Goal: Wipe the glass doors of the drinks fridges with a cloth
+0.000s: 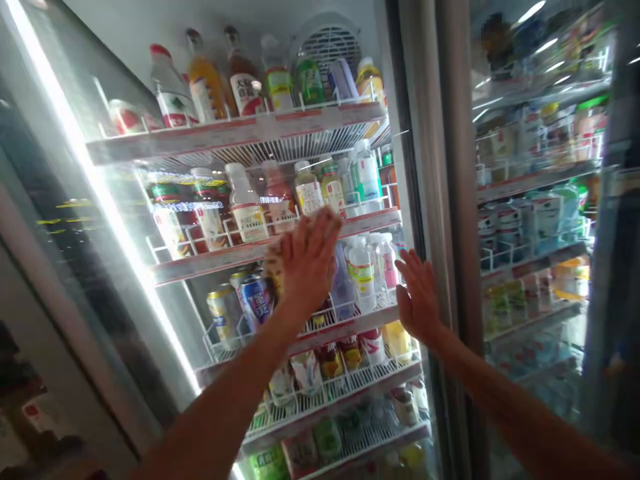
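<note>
I face an open drinks fridge [320, 40] with several wire shelves. My left hand [307, 263] reaches into the third shelf [350, 327], fingers stretched out and together, palm toward the drinks. It covers a yellowish patterned item [273, 260] that I cannot make out. A blue can [256, 298] stands just left of it and clear bottles [363, 273] just right. My right hand [417, 297] is open, fingers up, flat by the fridge's right frame [425, 167] at the same height. It holds nothing.
The fridge's glass door [60, 233] stands swung open on the left, beside a bright light strip [100, 180]. A second fridge [530, 200] with a shut glass door stands on the right. Bottles fill the top shelf [235, 130]; pouches and cups fill the lower shelves [340, 390].
</note>
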### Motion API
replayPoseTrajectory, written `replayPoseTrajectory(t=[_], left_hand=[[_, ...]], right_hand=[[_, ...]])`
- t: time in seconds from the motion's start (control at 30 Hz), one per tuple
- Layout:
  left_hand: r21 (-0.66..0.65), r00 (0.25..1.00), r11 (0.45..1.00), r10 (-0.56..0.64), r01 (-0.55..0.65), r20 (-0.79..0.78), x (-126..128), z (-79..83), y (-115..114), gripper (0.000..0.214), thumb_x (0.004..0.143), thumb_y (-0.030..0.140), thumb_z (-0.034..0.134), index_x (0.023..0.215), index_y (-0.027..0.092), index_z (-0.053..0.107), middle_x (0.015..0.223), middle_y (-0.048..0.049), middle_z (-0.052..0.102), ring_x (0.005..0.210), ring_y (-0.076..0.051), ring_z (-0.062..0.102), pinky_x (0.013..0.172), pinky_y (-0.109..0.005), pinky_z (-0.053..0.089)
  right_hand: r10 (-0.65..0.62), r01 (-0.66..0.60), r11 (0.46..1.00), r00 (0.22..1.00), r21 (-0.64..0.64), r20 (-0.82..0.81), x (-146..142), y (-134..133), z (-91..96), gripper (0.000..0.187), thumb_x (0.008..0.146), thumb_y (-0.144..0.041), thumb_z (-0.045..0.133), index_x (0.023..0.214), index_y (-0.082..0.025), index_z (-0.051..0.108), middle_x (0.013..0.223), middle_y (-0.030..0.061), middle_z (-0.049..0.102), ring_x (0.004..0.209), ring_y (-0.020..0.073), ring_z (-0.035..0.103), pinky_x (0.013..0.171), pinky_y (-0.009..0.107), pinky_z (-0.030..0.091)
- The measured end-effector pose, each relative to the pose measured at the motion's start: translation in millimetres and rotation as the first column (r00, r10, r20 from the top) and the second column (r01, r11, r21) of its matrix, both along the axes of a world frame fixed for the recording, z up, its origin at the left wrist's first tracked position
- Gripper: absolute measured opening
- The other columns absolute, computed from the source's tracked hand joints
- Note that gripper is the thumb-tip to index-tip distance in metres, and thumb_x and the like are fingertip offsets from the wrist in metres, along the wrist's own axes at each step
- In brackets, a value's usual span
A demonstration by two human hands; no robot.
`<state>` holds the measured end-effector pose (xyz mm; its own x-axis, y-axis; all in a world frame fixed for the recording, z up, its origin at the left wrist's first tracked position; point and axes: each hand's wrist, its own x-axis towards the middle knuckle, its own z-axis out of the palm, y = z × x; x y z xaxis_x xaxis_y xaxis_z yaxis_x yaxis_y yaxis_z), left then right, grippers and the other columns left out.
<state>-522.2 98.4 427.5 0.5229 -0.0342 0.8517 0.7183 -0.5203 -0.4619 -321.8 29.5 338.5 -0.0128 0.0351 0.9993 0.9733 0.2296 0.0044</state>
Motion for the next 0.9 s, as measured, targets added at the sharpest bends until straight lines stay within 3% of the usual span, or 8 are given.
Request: replayPoseTrajectory(t=[0.1,0.17,0.23,0.37,0.43,0.6,0.8,0.9], left_hand=[[-0.019,0.874,0.992,-0.117,0.123,-0.471,25,-51.1,-8,0.058,0.087,0.023,0.04,0.143,0.024,0.025,0.154,0.0034,0.013,0.143,-0.023,-0.001,0.117,-0.048,0.007],[-0.031,0.777,0.982,-0.165,0.184,-0.607,36,-70.4,-10,0.056,0.087,0.026,0.039,0.142,0.026,0.028,0.153,0.0073,0.016,0.142,-0.017,-0.001,0.118,-0.039,0.008],[-0.056,0.786,0.979,-0.193,0.199,-0.587,47,-57.0,-10,0.056,0.088,0.023,0.037,0.142,0.026,0.026,0.152,0.0067,0.02,0.142,-0.016,0.0,0.118,-0.039,0.01],[-0.12,0.957,0.983,-0.162,0.136,-0.24,78,-3.6,-13,0.057,0.089,0.017,0.035,0.144,0.027,0.023,0.153,0.0024,0.02,0.142,-0.025,0.007,0.114,-0.053,0.012],[-0.13,0.941,0.977,-0.197,0.167,-0.273,92,-14.9,-17,0.057,0.088,0.017,0.037,0.143,0.023,0.025,0.153,0.0,0.02,0.142,-0.027,0.011,0.113,-0.053,0.013],[-0.165,0.641,0.936,-0.336,0.312,-0.69,107,-88.5,-15,0.052,0.086,0.018,0.039,0.139,0.02,0.035,0.148,0.001,0.032,0.138,-0.018,0.023,0.115,-0.039,0.013],[-0.132,0.922,0.961,-0.27,0.242,-0.279,122,-20.4,-12,0.053,0.088,0.015,0.035,0.14,0.023,0.031,0.152,0.0007,0.024,0.141,-0.026,0.012,0.112,-0.052,0.007],[-0.14,0.856,0.961,-0.276,0.238,-0.438,112,-40.9,-17,0.057,0.086,0.016,0.04,0.141,0.021,0.029,0.152,0.0009,0.022,0.142,-0.025,0.01,0.113,-0.049,0.008]], right_hand=[[-0.033,0.033,0.999,0.999,-0.007,0.021,11,-13,-9.4,0.058,0.088,-0.013,0.037,0.143,-0.027,0.024,0.147,0.0057,0.036,0.139,0.0196,0.026,0.114,0.047,0.02],[-0.065,0.065,0.998,0.997,-0.015,0.036,20,-21,-15.3,0.059,0.087,-0.012,0.038,0.143,-0.026,0.025,0.146,0.0067,0.037,0.139,0.02,0.027,0.114,0.047,0.022],[-0.097,0.097,0.995,0.995,-0.012,0.028,30,-29,-19.4,0.059,0.087,-0.012,0.039,0.143,-0.026,0.026,0.145,0.0068,0.038,0.138,0.0204,0.029,0.113,0.048,0.023],[-0.137,0.137,0.991,0.99,-0.008,-0.019,44,-39,-23.0,0.06,0.086,-0.012,0.039,0.142,-0.028,0.026,0.146,0.0061,0.037,0.137,0.022,0.03,0.111,0.051,0.027],[-0.145,0.145,0.989,0.989,-0.007,-0.016,48,-44,-25.1,0.06,0.086,-0.011,0.04,0.142,-0.028,0.027,0.145,0.0067,0.038,0.137,0.0226,0.03,0.11,0.051,0.028],[-0.179,0.179,0.983,0.984,-0.028,0.01,60,-59,-33.8,0.059,0.085,-0.009,0.041,0.141,-0.024,0.031,0.145,0.0096,0.038,0.137,0.023,0.03,0.112,0.049,0.026],[-0.199,0.198,0.98,0.98,-0.031,-0.016,63,-64,-33.8,0.059,0.085,-0.009,0.041,0.141,-0.026,0.031,0.145,0.0083,0.038,0.137,0.0221,0.031,0.112,0.049,0.026],[-0.173,0.173,0.984,0.985,-0.033,0.011,56,-60,-31.5,0.059,0.085,-0.01,0.04,0.141,-0.026,0.03,0.145,0.0086,0.039,0.137,0.0224,0.031,0.111,0.05,0.027]])
